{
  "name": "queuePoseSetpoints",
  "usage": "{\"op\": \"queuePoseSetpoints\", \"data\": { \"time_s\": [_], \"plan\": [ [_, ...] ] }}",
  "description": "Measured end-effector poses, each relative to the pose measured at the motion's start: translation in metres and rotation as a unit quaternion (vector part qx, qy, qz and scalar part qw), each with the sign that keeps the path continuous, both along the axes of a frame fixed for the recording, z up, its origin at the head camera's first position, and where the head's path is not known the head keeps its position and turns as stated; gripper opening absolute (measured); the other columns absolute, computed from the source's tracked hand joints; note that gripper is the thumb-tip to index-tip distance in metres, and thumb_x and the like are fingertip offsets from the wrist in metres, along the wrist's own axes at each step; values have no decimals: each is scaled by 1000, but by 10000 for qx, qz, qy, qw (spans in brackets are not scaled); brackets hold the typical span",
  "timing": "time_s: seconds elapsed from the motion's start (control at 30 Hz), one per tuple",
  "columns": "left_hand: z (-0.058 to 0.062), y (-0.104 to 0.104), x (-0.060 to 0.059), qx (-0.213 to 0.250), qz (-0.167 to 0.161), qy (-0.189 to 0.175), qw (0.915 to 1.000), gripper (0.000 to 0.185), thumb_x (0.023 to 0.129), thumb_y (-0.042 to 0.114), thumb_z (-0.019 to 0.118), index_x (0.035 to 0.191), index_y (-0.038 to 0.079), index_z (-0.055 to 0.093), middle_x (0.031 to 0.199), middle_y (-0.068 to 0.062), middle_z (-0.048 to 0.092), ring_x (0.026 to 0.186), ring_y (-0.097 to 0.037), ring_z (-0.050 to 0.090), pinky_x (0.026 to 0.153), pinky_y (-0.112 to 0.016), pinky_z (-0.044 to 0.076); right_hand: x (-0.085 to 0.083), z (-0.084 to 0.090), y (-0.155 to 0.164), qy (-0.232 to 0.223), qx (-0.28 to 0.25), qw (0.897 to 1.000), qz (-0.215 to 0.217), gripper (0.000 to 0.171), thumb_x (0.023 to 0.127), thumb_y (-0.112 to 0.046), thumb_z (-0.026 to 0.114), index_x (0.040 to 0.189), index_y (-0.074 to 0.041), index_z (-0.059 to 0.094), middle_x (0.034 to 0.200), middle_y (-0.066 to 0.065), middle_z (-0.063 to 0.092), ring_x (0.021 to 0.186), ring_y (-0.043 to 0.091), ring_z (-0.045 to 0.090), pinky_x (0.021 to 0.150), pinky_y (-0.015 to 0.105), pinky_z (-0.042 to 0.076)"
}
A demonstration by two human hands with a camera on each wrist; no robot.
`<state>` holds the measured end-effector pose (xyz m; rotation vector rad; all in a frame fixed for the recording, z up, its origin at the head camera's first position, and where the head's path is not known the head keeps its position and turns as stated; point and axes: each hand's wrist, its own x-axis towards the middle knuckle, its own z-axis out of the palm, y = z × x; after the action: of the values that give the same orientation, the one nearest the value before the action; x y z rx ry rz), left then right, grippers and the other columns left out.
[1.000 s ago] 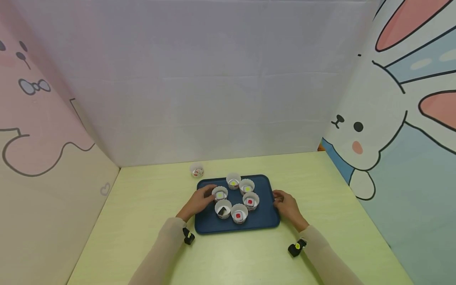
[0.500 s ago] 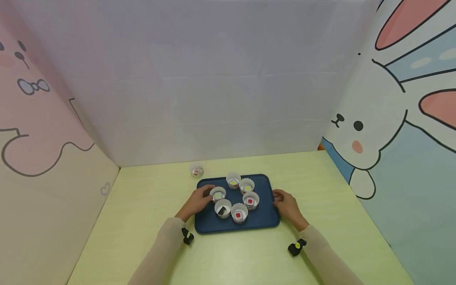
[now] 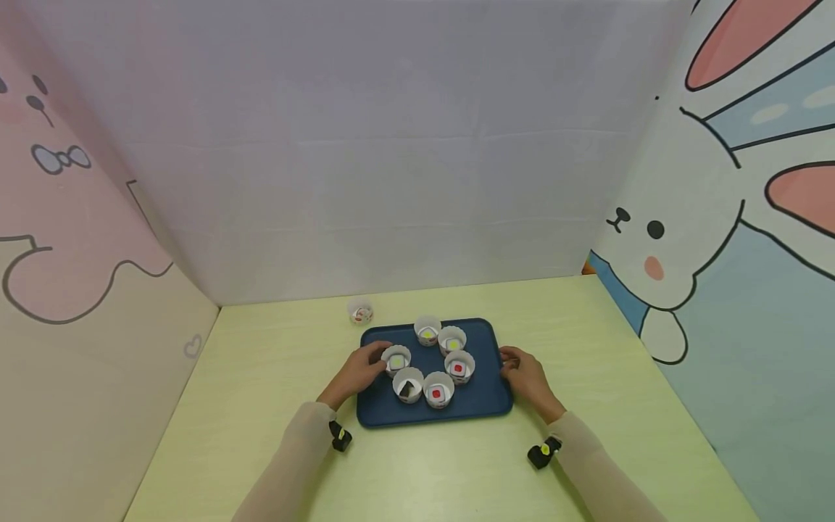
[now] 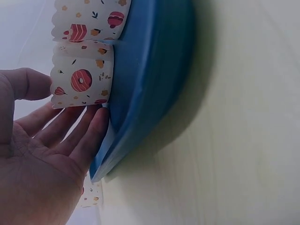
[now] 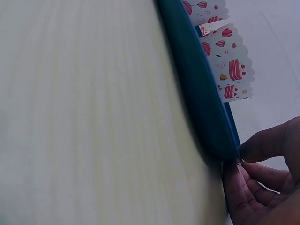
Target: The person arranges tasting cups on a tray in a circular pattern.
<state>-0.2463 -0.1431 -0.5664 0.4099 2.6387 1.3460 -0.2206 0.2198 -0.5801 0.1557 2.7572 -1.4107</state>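
Observation:
A dark blue tray (image 3: 485, 399) lies on the table with several white scalloped paper baking cups in a ring. My left hand (image 3: 359, 370) holds the left-hand paper cup (image 4: 80, 80), its thumb at the rim and its fingers along the side, over the tray's left edge. That cup has a pale square with a yellow-green mark inside. My right hand (image 3: 525, 377) pinches the tray's right rim between thumb and fingers (image 5: 236, 187). Touching the held cup is a cup with a dark piece (image 3: 407, 389) in it. Two cups show red-marked pieces, such as the front cup (image 3: 438, 391).
One more paper cup (image 3: 360, 312) stands on the pale yellow table (image 3: 274, 348) behind the tray's back left corner. A white back wall (image 3: 391, 159) and printed side walls enclose the table.
My left hand has shifted its cup a little left and toward the front of the tray. The cup with the dark piece has nudged slightly forward. My right hand has stayed put.

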Motion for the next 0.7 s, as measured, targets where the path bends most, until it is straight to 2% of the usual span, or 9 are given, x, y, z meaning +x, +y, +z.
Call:
{"op": "queuePoseSetpoints", "data": {
  "time_s": [0.3,0.6,0.7],
  "plan": [
    [2,-6,0,4,170,5,9999,39,96,17,61,135,10,57,133,-11,63,124,-31,59,104,-48,46,0,0,0,32,31,10000,12,45,83,0,57,128,-2,61,116,18,69,99,27,65,82,36,50],
    [18,-16,2,251,197,220,9992,45,96,20,62,138,5,53,133,-12,62,124,-31,59,101,-48,49,0,0,0,-3,-89,10000,23,46,83,0,57,129,-1,61,116,18,68,97,25,64,79,32,50],
    [24,-19,3,330,171,306,9988,45,97,22,61,138,7,53,134,-12,62,124,-31,58,101,-50,48,0,0,1,21,-12,10000,66,47,83,0,57,129,-1,61,116,17,68,98,26,65,80,34,50]
  ]
}}
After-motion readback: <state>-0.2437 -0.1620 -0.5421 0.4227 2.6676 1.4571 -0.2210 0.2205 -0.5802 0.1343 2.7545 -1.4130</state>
